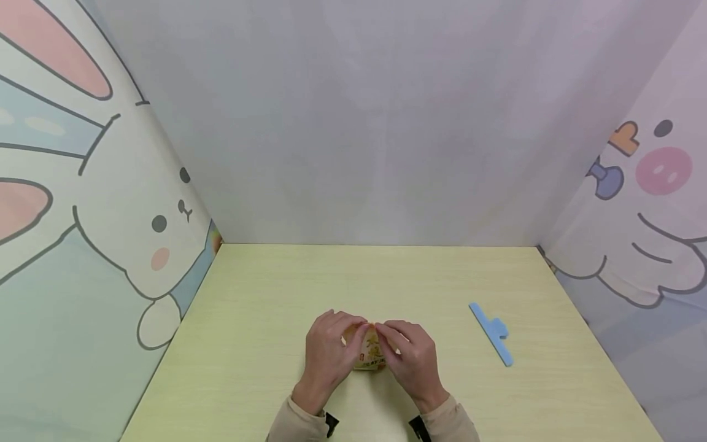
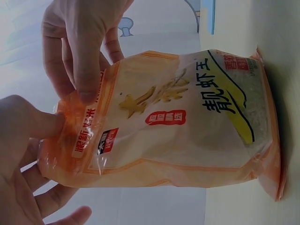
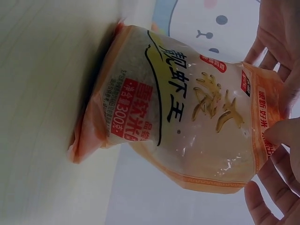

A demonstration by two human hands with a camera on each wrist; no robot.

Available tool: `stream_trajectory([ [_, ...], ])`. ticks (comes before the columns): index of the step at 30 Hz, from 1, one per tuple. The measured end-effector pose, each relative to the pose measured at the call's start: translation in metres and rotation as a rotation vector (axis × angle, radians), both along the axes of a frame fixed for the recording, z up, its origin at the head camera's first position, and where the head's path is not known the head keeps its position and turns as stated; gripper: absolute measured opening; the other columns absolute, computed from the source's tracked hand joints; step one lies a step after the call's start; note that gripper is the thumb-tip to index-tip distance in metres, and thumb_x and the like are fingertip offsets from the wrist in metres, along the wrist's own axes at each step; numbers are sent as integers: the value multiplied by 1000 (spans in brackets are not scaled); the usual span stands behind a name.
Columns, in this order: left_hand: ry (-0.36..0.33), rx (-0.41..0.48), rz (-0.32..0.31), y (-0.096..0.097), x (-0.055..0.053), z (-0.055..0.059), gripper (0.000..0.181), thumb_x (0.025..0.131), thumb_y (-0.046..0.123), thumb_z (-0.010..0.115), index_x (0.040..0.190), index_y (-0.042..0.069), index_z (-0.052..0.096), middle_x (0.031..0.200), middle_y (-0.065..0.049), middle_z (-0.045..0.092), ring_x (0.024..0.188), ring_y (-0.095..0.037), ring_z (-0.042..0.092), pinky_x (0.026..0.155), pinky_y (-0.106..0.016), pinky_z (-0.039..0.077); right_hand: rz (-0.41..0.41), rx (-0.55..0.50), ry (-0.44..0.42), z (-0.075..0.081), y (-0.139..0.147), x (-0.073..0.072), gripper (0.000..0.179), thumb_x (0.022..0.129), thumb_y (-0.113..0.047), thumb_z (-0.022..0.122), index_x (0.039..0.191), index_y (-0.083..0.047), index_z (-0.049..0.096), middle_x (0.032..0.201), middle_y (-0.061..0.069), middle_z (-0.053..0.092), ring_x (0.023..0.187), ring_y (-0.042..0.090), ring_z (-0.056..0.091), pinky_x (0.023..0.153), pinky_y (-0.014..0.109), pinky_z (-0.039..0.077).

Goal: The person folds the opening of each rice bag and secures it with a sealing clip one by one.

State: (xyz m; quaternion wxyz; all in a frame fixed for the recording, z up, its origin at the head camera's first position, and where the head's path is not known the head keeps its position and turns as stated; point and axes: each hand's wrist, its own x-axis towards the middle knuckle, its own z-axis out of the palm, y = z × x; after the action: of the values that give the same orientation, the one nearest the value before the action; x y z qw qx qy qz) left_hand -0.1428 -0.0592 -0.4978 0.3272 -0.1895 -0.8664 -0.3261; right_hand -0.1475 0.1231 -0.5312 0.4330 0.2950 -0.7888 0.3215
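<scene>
A small bag of rice (image 1: pixel 370 353) stands upright on the table between the two hands. It is clear plastic with orange edges, gold and black lettering and a red label (image 3: pixel 133 108). My left hand (image 1: pixel 330 350) pinches one side of the bag's orange top edge between thumb and fingers. On the other side of that edge, my right hand (image 1: pixel 410 356) pinches it the same way, the two sets of fingertips close together. Grains show through the lower part of the bag (image 2: pixel 187 112), whose bottom edge meets the table.
A light blue bag clip (image 1: pixel 493 334), a long bar with a rounded tab, lies on the table to the right of the hands. The pale wooden table (image 1: pixel 265 288) ends at a grey curtain (image 1: pixel 353 123) behind, with cartoon-printed cloths at both sides.
</scene>
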Motion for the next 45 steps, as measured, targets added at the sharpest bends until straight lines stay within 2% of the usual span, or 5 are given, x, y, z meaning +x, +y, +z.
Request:
stream_trajectory([
  [13, 6, -30, -18, -1, -3, -1, 9, 85, 18, 90, 89, 18, 82, 83, 7, 79, 80, -10, 76, 93, -53, 62, -16, -93, 103, -10, -9, -3, 23, 104, -18, 70, 99, -2, 85, 89, 9, 79, 71, 22, 72, 62, 33, 57],
  [25, 30, -43, -1, 0, -4, -1, 9, 84, 17, 88, 87, 22, 81, 81, 10, 78, 75, -11, 73, 85, -41, 62, -55, -65, 241, -18, -15, -8, 22, 104, -15, 70, 95, -1, 85, 87, 11, 77, 67, 23, 68, 60, 35, 55],
  [30, 1, -27, -10, 2, -2, 0, 4, 86, 25, 83, 88, 22, 82, 83, 9, 78, 75, -9, 70, 80, -36, 60, -78, -55, 263, -18, -15, -8, 25, 105, -18, 69, 95, -1, 84, 87, 11, 77, 67, 22, 68, 59, 34, 54],
  [36, -58, -27, 37, 4, 0, 3, 9, 87, 33, 84, 88, 23, 82, 82, 10, 77, 73, -8, 69, 71, -30, 57, -93, -38, 272, -18, -16, -7, 29, 106, -20, 68, 91, -2, 84, 87, 10, 77, 67, 21, 68, 60, 35, 54],
  [45, -128, -25, 51, 7, 4, 8, 7, 86, 30, 84, 87, 23, 82, 85, 10, 76, 73, -10, 70, 67, -28, 56, -38, -67, 241, -16, -14, -8, 26, 105, -18, 69, 94, 0, 84, 87, 11, 76, 68, 23, 69, 61, 35, 55],
])
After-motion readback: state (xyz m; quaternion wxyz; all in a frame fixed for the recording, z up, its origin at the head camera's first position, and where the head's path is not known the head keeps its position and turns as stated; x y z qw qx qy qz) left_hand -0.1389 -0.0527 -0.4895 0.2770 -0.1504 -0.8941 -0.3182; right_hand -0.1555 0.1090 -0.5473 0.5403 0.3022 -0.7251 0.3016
